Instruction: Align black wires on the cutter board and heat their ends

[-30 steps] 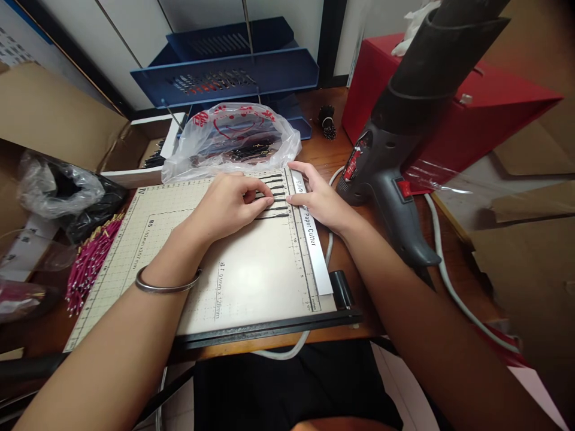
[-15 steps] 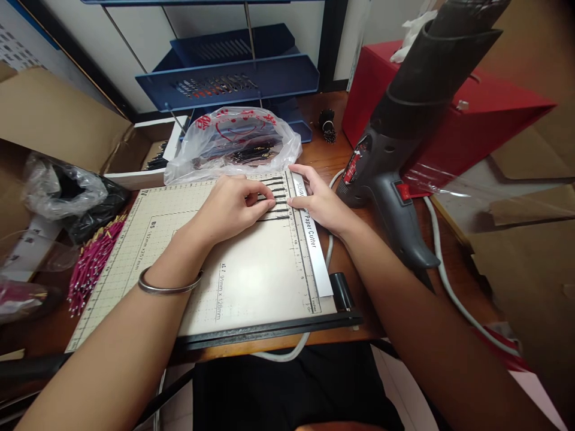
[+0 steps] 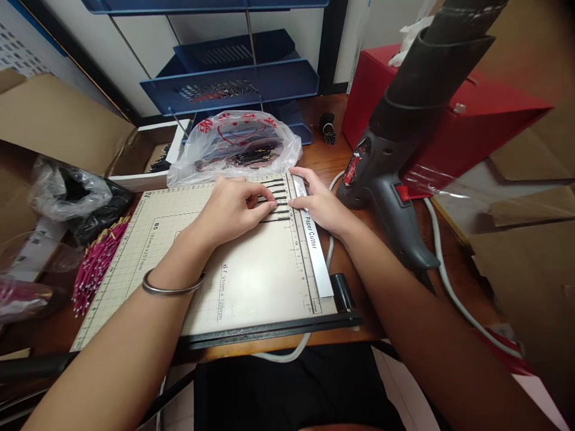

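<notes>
My left hand (image 3: 234, 208) lies over the upper right of a cream paper cutter board (image 3: 260, 263), thumb and forefinger pinched on one thin black wire. Several more black wires (image 3: 279, 219) lie side by side on the board, their right ends near the ruler by the edge; my left hand covers their other ends. My right hand (image 3: 320, 202) rests at the board's right edge across the white labelled strip (image 3: 320, 263). Its thumb and forefinger are apart, with the thumb tip close to the wire ends. The remaining right fingers are partly hidden.
A clear plastic bag (image 3: 188, 158) of dark wires sits behind the board. Magenta wires (image 3: 101, 263) lie left. A heat gun (image 3: 390, 155) stands right, before a red box (image 3: 489, 90), with a grey cable (image 3: 438, 239) beside it. Blue shelves (image 3: 287, 78) rise behind.
The view has shifted slightly. Both hands stay in nearly the same place on the board, the left still pinching among the black wires.
</notes>
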### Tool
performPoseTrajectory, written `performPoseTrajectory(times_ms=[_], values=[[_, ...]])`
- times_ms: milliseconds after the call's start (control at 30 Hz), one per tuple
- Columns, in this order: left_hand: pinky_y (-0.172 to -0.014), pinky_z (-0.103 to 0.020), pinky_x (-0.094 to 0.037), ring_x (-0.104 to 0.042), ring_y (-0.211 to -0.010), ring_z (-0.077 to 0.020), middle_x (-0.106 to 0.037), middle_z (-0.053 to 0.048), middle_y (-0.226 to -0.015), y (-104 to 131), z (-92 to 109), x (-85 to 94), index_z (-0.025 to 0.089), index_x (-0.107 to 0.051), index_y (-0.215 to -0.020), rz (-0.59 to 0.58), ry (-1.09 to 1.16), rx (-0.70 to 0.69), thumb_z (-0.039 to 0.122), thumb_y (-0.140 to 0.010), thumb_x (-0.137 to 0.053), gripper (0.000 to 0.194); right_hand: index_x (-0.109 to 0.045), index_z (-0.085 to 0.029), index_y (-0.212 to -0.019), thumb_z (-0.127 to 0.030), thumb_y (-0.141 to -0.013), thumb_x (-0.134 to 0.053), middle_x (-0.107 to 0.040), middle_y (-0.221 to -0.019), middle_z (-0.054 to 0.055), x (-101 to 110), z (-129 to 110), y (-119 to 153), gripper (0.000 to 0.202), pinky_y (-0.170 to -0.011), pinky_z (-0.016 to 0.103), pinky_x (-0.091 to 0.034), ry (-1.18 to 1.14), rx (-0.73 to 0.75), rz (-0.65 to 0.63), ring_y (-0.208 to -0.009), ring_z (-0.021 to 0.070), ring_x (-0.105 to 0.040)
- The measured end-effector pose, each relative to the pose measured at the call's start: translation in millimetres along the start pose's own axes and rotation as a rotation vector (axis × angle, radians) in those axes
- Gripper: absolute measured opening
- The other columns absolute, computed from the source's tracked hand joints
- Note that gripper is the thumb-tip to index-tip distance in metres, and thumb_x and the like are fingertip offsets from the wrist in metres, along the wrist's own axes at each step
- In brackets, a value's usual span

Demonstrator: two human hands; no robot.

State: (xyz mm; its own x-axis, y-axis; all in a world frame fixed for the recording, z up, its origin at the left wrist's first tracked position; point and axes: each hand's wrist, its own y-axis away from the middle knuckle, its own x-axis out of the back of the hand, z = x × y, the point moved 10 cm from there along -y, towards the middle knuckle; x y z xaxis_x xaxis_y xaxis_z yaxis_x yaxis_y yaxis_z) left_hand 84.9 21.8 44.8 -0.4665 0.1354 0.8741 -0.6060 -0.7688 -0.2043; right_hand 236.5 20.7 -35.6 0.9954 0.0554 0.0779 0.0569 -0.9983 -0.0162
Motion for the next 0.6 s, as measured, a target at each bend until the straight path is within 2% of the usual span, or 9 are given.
performPoseTrajectory(times_ms=[167, 367, 600], values=[[-0.075, -0.035, -0.035, -0.052, -0.065, -0.0161, -0.058, 0.001, -0.059, 1, -1, 4.5, 0.018, -0.086, -0.089, 0.037, 0.012, 0.023, 0.040, -0.093, -0.067, 0.029, -0.051, -0.024, -0.145, -0.031, -0.063, -0.071, -0.056, -0.161, 0.012, -1, -6, 4, 0.085, -0.139, 0.056, -0.033, -0.002, -0.033, 0.012, -0.154, 0.0368, -0.051], [-0.073, -0.035, -0.035, -0.050, -0.065, -0.0162, -0.057, 0.001, -0.060, 4, -3, 10.9, 0.018, -0.084, -0.088, 0.097, 0.023, 0.022, 0.039, -0.092, -0.067, 0.028, -0.050, -0.024, -0.143, -0.030, -0.058, -0.070, -0.061, -0.152, 0.011, -2, -8, 5, 0.088, -0.141, 0.056, -0.029, -0.068, -0.035, -0.004, -0.153, 0.0363, -0.051], [-0.077, -0.036, -0.036, -0.051, -0.065, -0.0160, -0.056, 0.002, -0.059, 7, 2, 4.3, 0.019, -0.083, -0.087, 0.057, 0.062, -0.035, 0.038, -0.092, -0.069, 0.025, -0.045, -0.028, -0.154, -0.027, -0.060, -0.073, -0.056, -0.158, 0.011, -3, -4, 8, 0.098, -0.138, 0.062, -0.033, -0.066, -0.030, -0.092, -0.150, 0.0380, -0.052]])
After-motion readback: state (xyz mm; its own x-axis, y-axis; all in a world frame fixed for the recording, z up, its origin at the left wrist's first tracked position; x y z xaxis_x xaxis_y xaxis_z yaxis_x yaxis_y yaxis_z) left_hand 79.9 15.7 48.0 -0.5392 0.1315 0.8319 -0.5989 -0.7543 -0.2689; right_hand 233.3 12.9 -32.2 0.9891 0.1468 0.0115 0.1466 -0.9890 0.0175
